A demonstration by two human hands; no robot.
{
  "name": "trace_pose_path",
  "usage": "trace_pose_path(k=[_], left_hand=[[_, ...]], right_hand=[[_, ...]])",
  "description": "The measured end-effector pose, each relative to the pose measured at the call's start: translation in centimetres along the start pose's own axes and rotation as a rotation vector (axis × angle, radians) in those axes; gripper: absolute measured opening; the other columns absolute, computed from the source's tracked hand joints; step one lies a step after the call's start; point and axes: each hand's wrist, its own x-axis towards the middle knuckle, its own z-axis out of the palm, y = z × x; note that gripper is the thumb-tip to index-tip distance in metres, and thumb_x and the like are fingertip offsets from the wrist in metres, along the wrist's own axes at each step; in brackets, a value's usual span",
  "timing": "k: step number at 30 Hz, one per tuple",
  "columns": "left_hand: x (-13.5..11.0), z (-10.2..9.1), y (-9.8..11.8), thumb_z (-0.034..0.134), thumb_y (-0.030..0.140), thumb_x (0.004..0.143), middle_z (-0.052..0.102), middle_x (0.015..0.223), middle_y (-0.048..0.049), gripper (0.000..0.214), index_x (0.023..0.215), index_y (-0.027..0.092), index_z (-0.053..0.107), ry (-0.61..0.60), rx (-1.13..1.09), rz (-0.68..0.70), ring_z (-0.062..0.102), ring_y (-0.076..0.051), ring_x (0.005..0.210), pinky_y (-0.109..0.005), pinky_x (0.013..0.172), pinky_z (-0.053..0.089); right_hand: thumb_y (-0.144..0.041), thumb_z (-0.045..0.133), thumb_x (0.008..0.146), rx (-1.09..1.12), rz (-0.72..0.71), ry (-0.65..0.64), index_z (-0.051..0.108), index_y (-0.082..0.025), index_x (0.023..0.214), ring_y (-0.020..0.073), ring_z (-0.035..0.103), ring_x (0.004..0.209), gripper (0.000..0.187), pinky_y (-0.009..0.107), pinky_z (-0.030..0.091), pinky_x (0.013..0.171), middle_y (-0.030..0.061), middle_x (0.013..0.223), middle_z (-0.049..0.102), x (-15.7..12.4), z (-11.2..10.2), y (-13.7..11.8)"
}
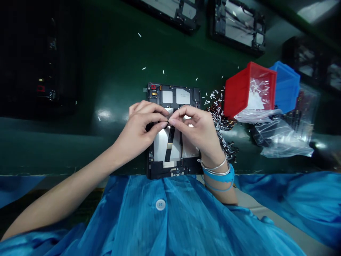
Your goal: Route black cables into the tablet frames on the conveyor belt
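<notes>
An opened tablet-like device [160,170] lies on the green table's near edge, showing a black frame and silvery inner panels. A black flat ribbon cable [169,144] runs down its middle. My left hand [140,124] reaches over the device from the left, thumb and fingers pinched together above the cable's upper end. Meeting it there, my right hand [199,129] is also closed, with thumb and index fingertips together. Whatever lies between the fingertips is too small and hidden to name. A blue wrist band [221,176] and silvery bangles circle my right wrist.
Right of the device lies a heap of small cables and white strips [220,117]. Beyond are a red bin [237,92] holding white bits, a blue bin [289,87] and clear plastic bags [282,138]. More opened devices [239,26] lie at the back; white strips dot the table [114,71].
</notes>
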Motion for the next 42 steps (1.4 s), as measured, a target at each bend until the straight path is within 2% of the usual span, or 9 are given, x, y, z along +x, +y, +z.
trace_pose_path(k=[4, 14, 17, 21, 23, 26, 30, 34, 42], left_hand=[[0.0, -0.1, 0.0, 0.056, 0.022, 0.089, 0.07, 0.101, 0.0001, 0.017, 0.08, 0.023, 0.07, 0.013, -0.021, -0.022, 0.056, -0.021, 0.102, -0.043, 0.099, 0.033], [0.0, -0.5, 0.1, 0.055, 0.021, 0.089, 0.07, 0.107, 0.0011, 0.017, 0.086, 0.025, 0.072, -0.018, 0.013, -0.001, 0.058, -0.021, 0.105, -0.045, 0.101, 0.035], [-1.1, -1.4, 0.1, 0.054, 0.022, 0.09, 0.068, 0.112, 0.0004, 0.018, 0.094, 0.027, 0.071, -0.024, 0.005, 0.024, 0.057, -0.022, 0.109, -0.044, 0.1, 0.038], [-4.2, -2.7, -0.4, 0.052, 0.018, 0.091, 0.063, 0.12, -0.0018, 0.028, 0.112, 0.03, 0.065, 0.149, 0.131, 0.019, 0.056, -0.023, 0.113, -0.041, 0.1, 0.042], [-5.8, -2.7, -0.9, 0.052, 0.016, 0.09, 0.062, 0.123, -0.0048, 0.034, 0.12, 0.03, 0.061, 0.198, 0.245, 0.044, 0.055, -0.025, 0.113, -0.043, 0.099, 0.043], [-7.6, -2.0, -1.6, 0.054, 0.015, 0.087, 0.059, 0.127, -0.0111, 0.046, 0.132, 0.025, 0.051, 0.169, 0.388, 0.17, 0.055, -0.029, 0.115, -0.044, 0.095, 0.045], [-8.4, -0.8, -2.2, 0.056, 0.022, 0.088, 0.055, 0.135, -0.0158, 0.052, 0.139, 0.022, 0.044, 0.071, 0.593, 0.313, 0.055, -0.031, 0.119, -0.044, 0.094, 0.045], [-8.4, -0.5, -2.4, 0.054, 0.028, 0.089, 0.052, 0.139, -0.0167, 0.049, 0.137, 0.023, 0.046, 0.037, 0.7, 0.305, 0.054, -0.033, 0.122, -0.046, 0.094, 0.043], [-8.5, -0.6, -2.2, 0.056, 0.025, 0.088, 0.052, 0.14, -0.0129, 0.052, 0.138, 0.029, 0.045, 0.07, 0.692, 0.273, 0.054, -0.031, 0.124, -0.045, 0.094, 0.043]], right_hand=[[-0.021, 0.068, 0.079, 0.023, 0.008, 0.045, 0.068, -0.017, 0.085, 0.0075, 0.049, 0.061, 0.006, 0.021, 0.035, 0.05, -0.0028, 0.071, 0.06, -0.3, 0.4, 0.5], [-0.021, 0.068, 0.08, -0.177, -0.201, 0.219, 0.069, -0.022, 0.074, 0.0118, 0.057, 0.07, 0.006, 0.026, 0.042, 0.055, -0.0004, 0.079, 0.066, -1.3, 1.1, 0.5], [-0.02, 0.063, 0.085, -0.293, -0.349, 0.199, 0.067, -0.022, 0.077, 0.0124, 0.057, 0.069, 0.009, 0.027, 0.046, 0.058, 0.0001, 0.079, 0.067, -1.9, 1.6, 0.3], [-0.013, 0.058, 0.087, -0.565, -0.629, 0.107, 0.066, -0.018, 0.081, 0.0154, 0.058, 0.074, 0.011, 0.03, 0.05, 0.064, 0.0051, 0.079, 0.068, -2.6, 2.8, 0.8], [-0.015, 0.058, 0.087, -0.662, -0.706, 0.046, 0.066, -0.015, 0.083, 0.0163, 0.058, 0.075, 0.009, 0.03, 0.051, 0.065, 0.0071, 0.08, 0.069, -2.8, 3.2, 1.1], [-0.018, 0.059, 0.088, -0.659, -0.701, 0.007, 0.066, -0.015, 0.088, 0.0159, 0.059, 0.077, 0.008, 0.029, 0.052, 0.066, 0.0067, 0.083, 0.069, -3.2, 2.9, 1.3], [-0.016, 0.057, 0.089, -0.643, -0.598, 0.085, 0.066, -0.02, 0.088, 0.0155, 0.059, 0.076, 0.01, 0.03, 0.051, 0.065, 0.0041, 0.083, 0.069, -3.6, 2.0, 1.5], [-0.013, 0.056, 0.088, -0.655, -0.595, 0.105, 0.066, -0.018, 0.091, 0.0165, 0.059, 0.077, 0.012, 0.031, 0.051, 0.065, 0.0058, 0.083, 0.069, -4.0, 1.7, 1.9], [-0.012, 0.053, 0.089, -0.88, -0.647, 0.0, 0.067, -0.02, 0.108, 0.0175, 0.052, 0.079, 0.025, 0.029, 0.045, 0.061, 0.0069, 0.09, 0.066, -4.2, 1.9, 2.2]])
